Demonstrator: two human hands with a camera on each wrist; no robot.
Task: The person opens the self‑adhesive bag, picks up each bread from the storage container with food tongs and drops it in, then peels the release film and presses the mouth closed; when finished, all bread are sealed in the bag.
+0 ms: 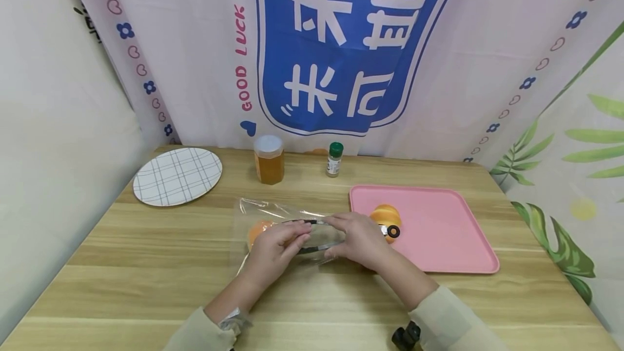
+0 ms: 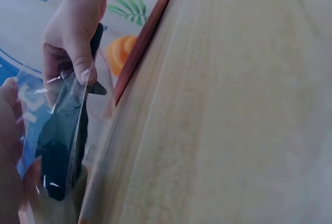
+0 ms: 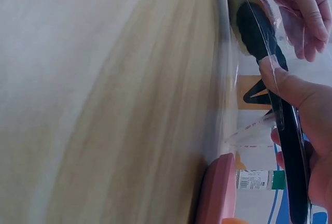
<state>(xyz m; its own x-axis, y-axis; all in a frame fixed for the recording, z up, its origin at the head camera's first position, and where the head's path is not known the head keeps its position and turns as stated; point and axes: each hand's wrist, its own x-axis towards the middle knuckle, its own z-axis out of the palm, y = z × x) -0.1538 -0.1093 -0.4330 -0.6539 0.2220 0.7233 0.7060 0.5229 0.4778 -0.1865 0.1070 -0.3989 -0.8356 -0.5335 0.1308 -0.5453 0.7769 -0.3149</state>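
Observation:
Black-tipped tongs (image 3: 259, 35) with thin metal arms reach into a clear plastic bag (image 1: 251, 208) low over the table. My right hand (image 1: 359, 240) grips their arms, thumb on one side and fingers on the other. At the bag's far-left end, a round orange-brown bread roll (image 1: 257, 230) lies inside, by the tong tips. My left hand (image 1: 279, 245) is at the bag, its thumb and fingers close together on the film; the exact hold is partly hidden. A second bread roll (image 1: 386, 214) sits on the pink tray (image 1: 448, 232), behind the tongs' ring end.
A checked oval plate (image 1: 177, 176) lies at the back left. Toward the back edge stand a jar of amber contents (image 1: 270, 168) and a small green-capped bottle (image 1: 333, 160). A printed curtain (image 1: 195, 69) hangs behind the wooden table (image 1: 122, 264).

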